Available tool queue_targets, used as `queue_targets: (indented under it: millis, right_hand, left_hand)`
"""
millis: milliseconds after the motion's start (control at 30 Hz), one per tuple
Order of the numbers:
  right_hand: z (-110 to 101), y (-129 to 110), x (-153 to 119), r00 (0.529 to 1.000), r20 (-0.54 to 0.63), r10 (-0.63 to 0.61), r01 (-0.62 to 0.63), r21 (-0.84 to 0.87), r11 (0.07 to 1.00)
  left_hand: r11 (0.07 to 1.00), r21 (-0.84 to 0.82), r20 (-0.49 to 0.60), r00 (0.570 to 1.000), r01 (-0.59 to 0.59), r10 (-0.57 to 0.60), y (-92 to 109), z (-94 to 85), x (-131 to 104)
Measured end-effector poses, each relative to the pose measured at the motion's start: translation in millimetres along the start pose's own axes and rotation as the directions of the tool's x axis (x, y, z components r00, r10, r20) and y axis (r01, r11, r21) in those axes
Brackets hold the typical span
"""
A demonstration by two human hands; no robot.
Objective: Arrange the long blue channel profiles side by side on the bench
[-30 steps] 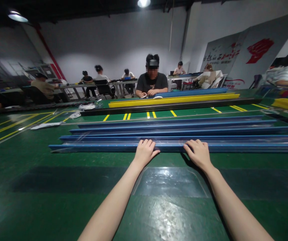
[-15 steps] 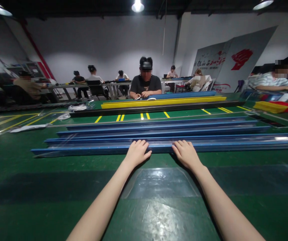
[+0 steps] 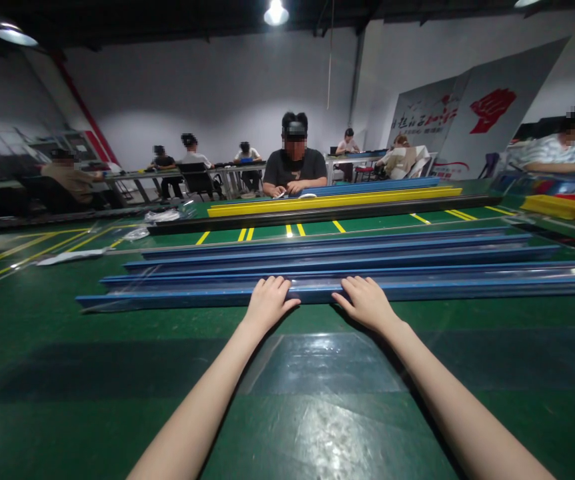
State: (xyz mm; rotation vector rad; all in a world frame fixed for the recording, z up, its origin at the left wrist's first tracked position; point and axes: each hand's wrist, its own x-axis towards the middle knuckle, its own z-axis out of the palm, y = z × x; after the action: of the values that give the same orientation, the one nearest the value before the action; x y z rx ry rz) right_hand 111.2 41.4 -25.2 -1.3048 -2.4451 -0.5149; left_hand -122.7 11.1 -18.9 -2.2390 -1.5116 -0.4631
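Note:
A long blue channel-shaped strip (image 3: 167, 299) lies crosswise on the green table in front of me, with shiny clear film on and around it. My left hand (image 3: 270, 303) is closed over its near edge, fingers bent over the top and thumb along the near side. A short way to the right, my right hand (image 3: 367, 302) grips the same edge, its thumb pointing toward the left hand. The fingertips of both hands are partly hidden inside the channel. Just beyond lie more blue strips (image 3: 417, 255), roughly parallel to it.
A flat clear sheet (image 3: 317, 363) lies on the green table (image 3: 117, 427) below my forearms. Farther back are a black strip (image 3: 247, 220), a yellow strip (image 3: 337, 200) and crumpled clear plastic (image 3: 162, 216). A person (image 3: 295, 163) sits opposite; a yellow tray (image 3: 557, 207) stands at right.
Both hands have shifted slightly left along the blue strip, and the right thumb reaches out farther. The view has turned a little, so the surroundings appear farther right.

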Motion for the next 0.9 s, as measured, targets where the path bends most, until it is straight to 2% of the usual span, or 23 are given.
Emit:
queue_targets:
  millis: [367, 900]
  right_hand:
    - [3.9, -4.3, -3.1, 0.996, -0.089, 0.031, -0.03, 0.017, 0.999]
    - [5.0, 1.8, -2.0, 0.998, -0.059, 0.008, -0.003, 0.082, 0.997]
  left_hand:
    - [0.999, 0.049, -0.093, 0.996, 0.02, -0.016, 5.3, 11.8, -4.0]
    - [0.999, 0.049, -0.128, 0.992, 0.023, -0.016, 4.4, 12.3, -5.0]
